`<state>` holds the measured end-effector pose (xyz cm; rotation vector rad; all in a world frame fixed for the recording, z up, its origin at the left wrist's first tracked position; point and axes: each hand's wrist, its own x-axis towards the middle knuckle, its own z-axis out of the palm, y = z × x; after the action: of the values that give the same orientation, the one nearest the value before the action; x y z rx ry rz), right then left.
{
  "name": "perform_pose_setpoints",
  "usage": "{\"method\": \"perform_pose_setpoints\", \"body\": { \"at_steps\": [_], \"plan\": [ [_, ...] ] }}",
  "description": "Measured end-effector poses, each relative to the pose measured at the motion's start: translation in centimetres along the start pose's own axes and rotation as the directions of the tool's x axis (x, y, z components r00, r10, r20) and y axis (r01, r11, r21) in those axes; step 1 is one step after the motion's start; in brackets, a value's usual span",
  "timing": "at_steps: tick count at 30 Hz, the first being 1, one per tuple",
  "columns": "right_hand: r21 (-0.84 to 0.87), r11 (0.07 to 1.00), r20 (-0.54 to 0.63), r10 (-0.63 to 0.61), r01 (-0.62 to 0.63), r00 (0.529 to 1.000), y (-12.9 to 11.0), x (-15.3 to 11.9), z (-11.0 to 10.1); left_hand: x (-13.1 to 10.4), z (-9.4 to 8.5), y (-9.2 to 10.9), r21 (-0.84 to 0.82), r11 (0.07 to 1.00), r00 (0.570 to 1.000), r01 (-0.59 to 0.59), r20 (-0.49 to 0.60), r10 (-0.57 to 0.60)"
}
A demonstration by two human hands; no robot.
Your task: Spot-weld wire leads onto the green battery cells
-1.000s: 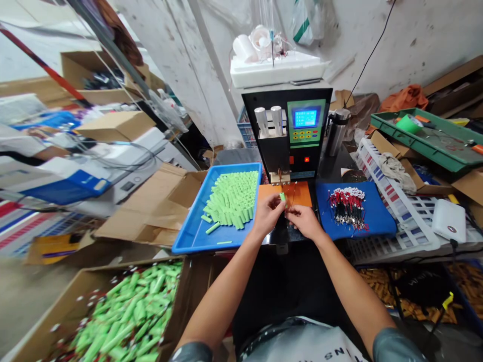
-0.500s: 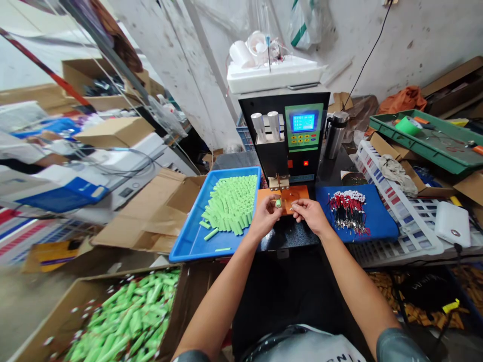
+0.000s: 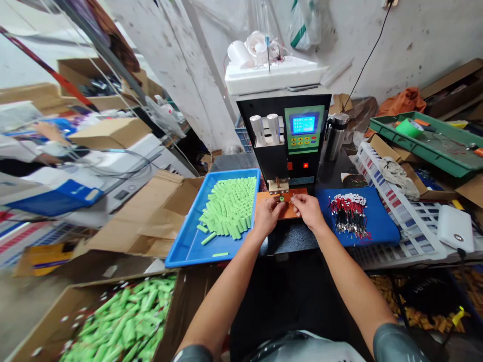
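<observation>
My left hand (image 3: pixel 268 216) is closed around a green battery cell (image 3: pixel 282 199), whose round end faces me. It holds the cell just under the metal electrodes (image 3: pixel 278 186) of a black spot welder (image 3: pixel 269 161) with a lit blue screen. My right hand (image 3: pixel 306 208) is pinched at the right of the cell; what its fingertips hold is too small to make out. Both hands are over an orange plate (image 3: pixel 290 214) at the machine's foot. To the left, a blue tray (image 3: pixel 181 250) carries many green cells (image 3: pixel 230 206). Red and black wire leads with white connectors (image 3: pixel 349 213) lie on a blue cloth (image 3: pixel 385 226).
At lower left, a cardboard box (image 3: pixel 41 327) holds wired green packs. A steel flask (image 3: pixel 337 136) stands behind on the right, near a white plastic basket (image 3: pixel 418 231) and a green tray (image 3: pixel 418 151). A white power bank (image 3: pixel 455 227) lies far right. A co-worker's arm (image 3: pixel 22 151) shows at left.
My left hand has moved the cell slightly forward and right, under the electrodes. My right hand has come in a little closer to it. The view has shifted slightly.
</observation>
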<state>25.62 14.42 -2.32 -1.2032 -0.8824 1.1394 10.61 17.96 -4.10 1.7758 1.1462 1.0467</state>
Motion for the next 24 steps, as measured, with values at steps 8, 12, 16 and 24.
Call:
{"method": "perform_pose_setpoints", "body": {
  "at_steps": [8, 12, 16, 24],
  "plan": [
    [0.068, 0.997, 0.015, -0.028, 0.027, 0.999, 0.2, 1.1, 2.0, -0.2, 0.3, -1.0, 0.004, 1.0, 0.999, 0.011, -0.032, -0.011],
    [0.021, 0.998, -0.01, -0.058, 0.058, 0.998, 0.9, 1.2, 2.4, -0.1, 0.4, -1.1, -0.002, 1.0, 0.999, 0.022, -0.047, -0.022],
    [-0.047, 0.995, -0.035, -0.093, 0.091, 0.995, 1.2, 1.3, 2.5, 0.1, 0.5, -1.1, 0.011, 0.999, 0.997, 0.036, -0.064, -0.035],
    [-0.15, 0.982, -0.046, -0.125, 0.117, 0.991, 1.5, 1.3, 2.3, 0.0, 0.6, -1.0, 0.02, 0.999, 0.996, 0.027, -0.084, -0.025]
  ]
}}
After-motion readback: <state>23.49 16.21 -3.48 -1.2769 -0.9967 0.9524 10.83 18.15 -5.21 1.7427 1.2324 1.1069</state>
